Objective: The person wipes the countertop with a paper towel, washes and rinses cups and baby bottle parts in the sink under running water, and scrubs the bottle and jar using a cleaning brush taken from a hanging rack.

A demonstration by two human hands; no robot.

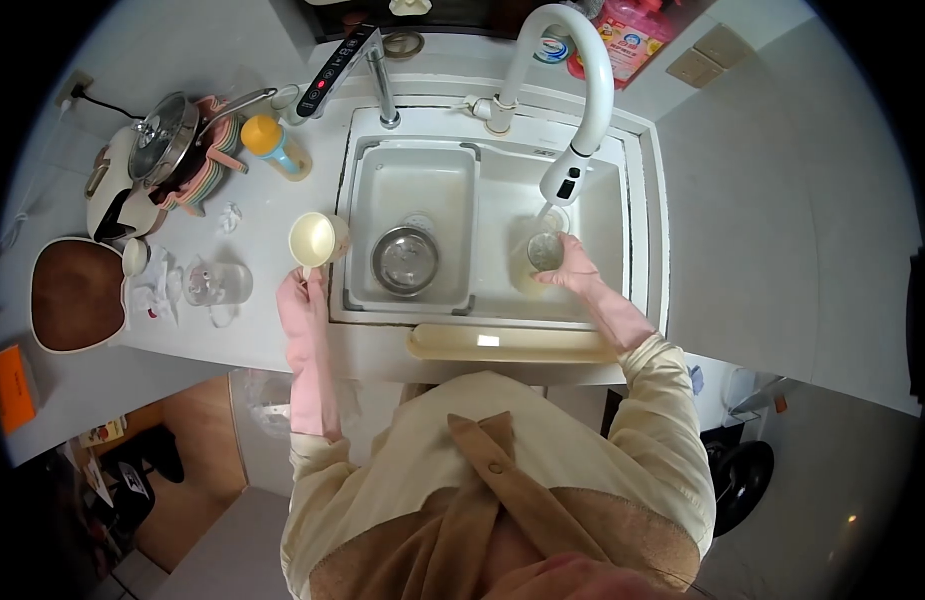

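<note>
My left hand (303, 285), in a pink rubber glove, grips the handle of a cream mug (315, 238) at the counter beside the sink's left edge. The mug's opening faces up toward me. My right hand (575, 265), gloved in pink too, is closed around a clear glass (545, 250) in the right basin. Above that glass hangs the spout of the white faucet (571, 178), with what looks like water running from it. A metal strainer bowl (405, 261) sits in the left basin (383, 180).
Left of the mug stand a bottle with an orange cap (273, 145), a clear pitcher (218, 283) and a lidded pan (165, 140). A second tap (385, 90) rises behind the left basin. Pink soap bottles (628, 40) stand behind the sink. A cream strip (513, 343) lines its front edge.
</note>
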